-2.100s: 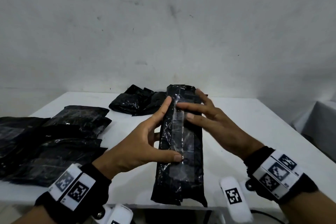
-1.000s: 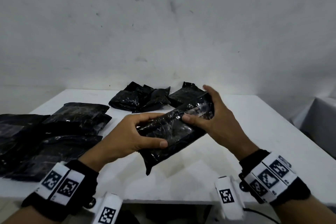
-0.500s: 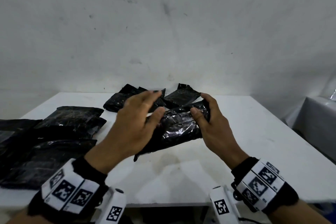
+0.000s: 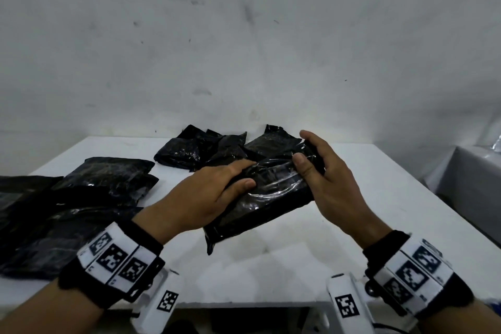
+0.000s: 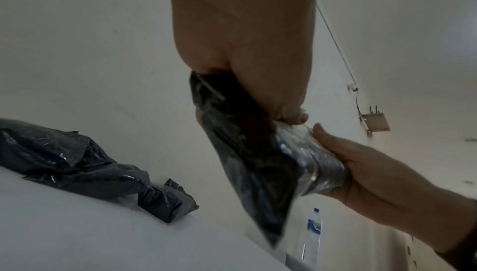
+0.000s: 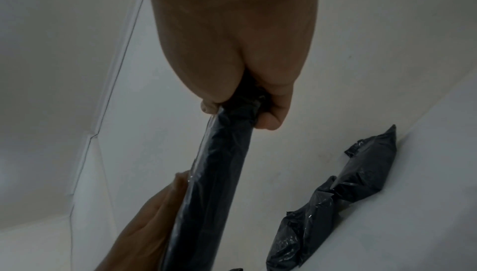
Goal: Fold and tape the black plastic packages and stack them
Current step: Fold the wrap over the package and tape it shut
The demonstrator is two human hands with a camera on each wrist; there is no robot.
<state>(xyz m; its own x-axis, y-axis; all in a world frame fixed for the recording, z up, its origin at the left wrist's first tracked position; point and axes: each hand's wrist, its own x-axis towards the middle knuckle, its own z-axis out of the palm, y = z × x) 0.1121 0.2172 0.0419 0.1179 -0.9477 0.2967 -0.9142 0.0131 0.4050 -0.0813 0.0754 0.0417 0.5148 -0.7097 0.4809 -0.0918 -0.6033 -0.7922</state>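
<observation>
Package [image 4: 267, 199]: black plastic, folded long, with clear glossy tape showing along its upper face; it is being held in the air above the table [image 4: 339, 241], tilted, far end higher at the right, near end lower with a loose corner pointing down toward the table. Its near part is being gripped by the left hand [image 4: 206, 199], fingers laid over the top and thumb curled against the near face. Its far end is being clamped by the right hand [image 4: 322, 179], fingers wrapped behind and thumb pressed on the front. Pile [image 4: 217, 149]: crumpled black packages, being kept at the far middle of the table, behind the hands. Stack [image 4: 76, 206]: flat black packages overlapping, being kept at the left of the table, well apart from the held one. Bottle [image 5: 313, 232]: clear, blue label, being seen beyond the table edge in the left wrist view
</observation>
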